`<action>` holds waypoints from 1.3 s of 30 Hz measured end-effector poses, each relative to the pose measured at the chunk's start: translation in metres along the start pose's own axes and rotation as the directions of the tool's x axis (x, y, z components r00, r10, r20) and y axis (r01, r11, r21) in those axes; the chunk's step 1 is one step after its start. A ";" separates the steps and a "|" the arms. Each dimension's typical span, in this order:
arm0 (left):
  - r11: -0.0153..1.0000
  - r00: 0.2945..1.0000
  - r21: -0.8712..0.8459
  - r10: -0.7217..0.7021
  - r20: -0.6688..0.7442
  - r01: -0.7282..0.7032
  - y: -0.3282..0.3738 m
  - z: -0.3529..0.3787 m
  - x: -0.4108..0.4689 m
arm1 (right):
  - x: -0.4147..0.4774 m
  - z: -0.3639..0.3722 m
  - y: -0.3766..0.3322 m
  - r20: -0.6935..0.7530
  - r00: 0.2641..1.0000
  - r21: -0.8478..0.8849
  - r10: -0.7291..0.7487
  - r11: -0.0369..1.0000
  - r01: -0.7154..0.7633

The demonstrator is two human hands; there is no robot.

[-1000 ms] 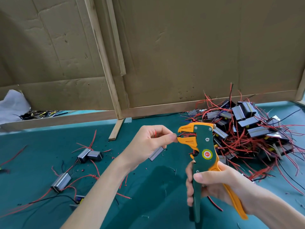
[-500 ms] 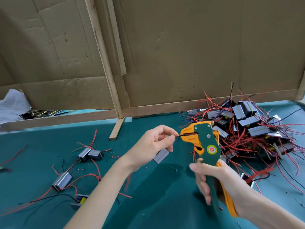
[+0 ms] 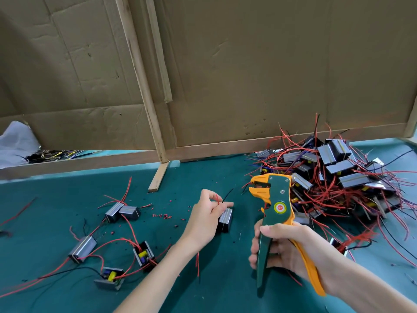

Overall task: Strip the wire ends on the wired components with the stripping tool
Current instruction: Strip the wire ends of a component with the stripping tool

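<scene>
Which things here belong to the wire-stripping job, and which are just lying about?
Job: stripping tool in right hand; black wire pinched by left hand; wired component beside it; pile of wired components; loose wired components at left.
Lying about: cardboard panels; wooden strip; white sheet; red insulation scraps.

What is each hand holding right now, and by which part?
The right hand grips the stripper by its handles, jaws clear of any wire. The left hand pinches the wires of a component near their ends.
</scene>
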State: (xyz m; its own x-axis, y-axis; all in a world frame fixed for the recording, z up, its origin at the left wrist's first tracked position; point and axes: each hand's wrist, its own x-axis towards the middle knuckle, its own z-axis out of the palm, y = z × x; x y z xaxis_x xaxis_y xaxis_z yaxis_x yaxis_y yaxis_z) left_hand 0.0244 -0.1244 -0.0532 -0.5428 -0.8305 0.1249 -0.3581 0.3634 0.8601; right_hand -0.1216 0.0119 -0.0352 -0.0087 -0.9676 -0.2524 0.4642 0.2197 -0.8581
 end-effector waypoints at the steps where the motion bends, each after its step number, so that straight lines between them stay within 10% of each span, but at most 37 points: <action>1: 1.000 1.000 -0.022 0.005 -0.024 -0.005 0.001 0.001 -0.001 | 0.000 0.000 0.000 0.006 1.000 -0.003 0.002 1.000 -0.002; 10: 0.948 0.983 -0.260 0.175 -0.050 -0.182 0.024 -0.006 -0.004 | 0.000 -0.009 -0.003 0.142 0.989 -0.075 -0.046 0.996 0.057; 39: 0.955 0.948 -0.110 0.290 0.133 -0.276 0.055 -0.046 -0.007 | -0.015 0.003 -0.011 0.190 0.981 -0.266 -0.040 0.960 0.090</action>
State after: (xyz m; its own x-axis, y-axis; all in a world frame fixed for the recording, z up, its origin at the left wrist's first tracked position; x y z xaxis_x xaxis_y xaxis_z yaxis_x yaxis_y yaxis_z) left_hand 0.0437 -0.1181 0.0163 -0.7195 -0.6256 0.3014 -0.1084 0.5299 0.8411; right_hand -0.1237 0.0241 -0.0206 0.1418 -0.9815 -0.1286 0.2092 0.1566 -0.9652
